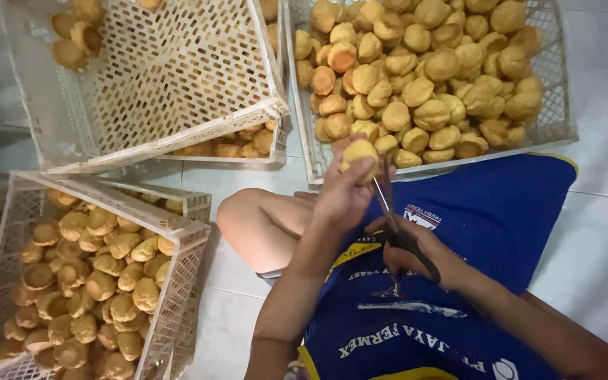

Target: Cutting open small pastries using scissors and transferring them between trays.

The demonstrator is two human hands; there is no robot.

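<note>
Centrally, a round golden puff pastry [359, 152] is pinched at the fingertips of the left hand [343, 193], held up just in front of the near rim of the far-right crate [309, 151]. Being nearly round, the puff shows no clear long axis; its domed side is turned up towards the camera.

A pair of scissors [397, 229] is gripped by the right hand [416, 255], whose fingers are closed around the dark handles. The scissors' long axis runs diagonally, the handles low and to the right, the blades pointing up and to the left so that their tips are brought against the right side of the puff. Whether the blades are parted cannot be told.

Both hands are held above a blue apron [501, 211] spread over the lap, with a bare knee [248, 222] seen to the left over the white tiled floor [599, 232].

The far-right crate is heaped with puffs. An almost bare white crate [163, 77] is tilted at the far left, with a few puffs in its far corner. A third crate [177, 232] at the near-left corner of the floor is filled with more puffs.
</note>
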